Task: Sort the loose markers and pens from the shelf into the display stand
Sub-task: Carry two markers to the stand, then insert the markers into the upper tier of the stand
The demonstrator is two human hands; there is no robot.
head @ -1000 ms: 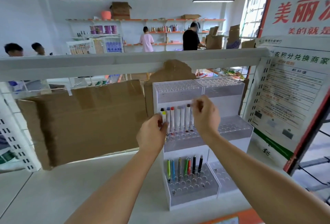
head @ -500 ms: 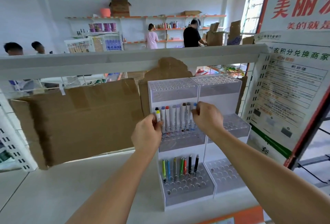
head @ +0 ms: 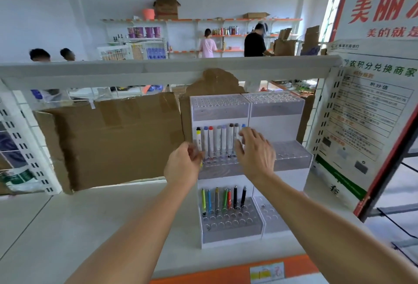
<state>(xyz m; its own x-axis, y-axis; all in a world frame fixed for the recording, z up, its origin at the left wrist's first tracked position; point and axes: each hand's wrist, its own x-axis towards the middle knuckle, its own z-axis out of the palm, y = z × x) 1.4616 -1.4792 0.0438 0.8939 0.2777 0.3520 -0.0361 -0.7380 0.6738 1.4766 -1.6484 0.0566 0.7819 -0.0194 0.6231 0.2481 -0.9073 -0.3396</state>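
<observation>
Stand (head: pixel 222 114): white three-step rack on the shelf (head: pixel 67 227), twin columns of holes; left column carries stock, right column holes bare.
Markers (head: pixel 217 141): row of nine or so in the middle step, left column, directly between the two hands. Long axes vertical, caps up, tips down in the holes. Cap colours left to right: black over yellow, blue, red, greys, brown, grey, blue.
Pens (head: pixel 224 198): seven in the bottom step, below both hands, long axes near vertical with a slight backward lean, tips down. Yellow-green, blue, grey, green, red, two black.
Left hand (head: pixel 183 167): fingers curled, thumb and forefinger pinched at the foot of the leftmost marker (head: pixel 199 140). Contact point is blurred; cannot tell whether it actually grips the barrel.
Right hand (head: pixel 255 153): fingers spread and loose, nothing held. Fingertips just in front of the rightmost markers; touching or not, cannot tell.
Edges: top step overhangs just above the marker caps. Stand's back touches the cardboard (head: pixel 108 141); a rail (head: pixel 158 70) runs above that.
Open room, hand side: bare shelf left of left hand and toward the camera. Rows of free holes in front of the pens. Right of right hand, the empty middle step, then the poster board (head: pixel 371 111) close by.
</observation>
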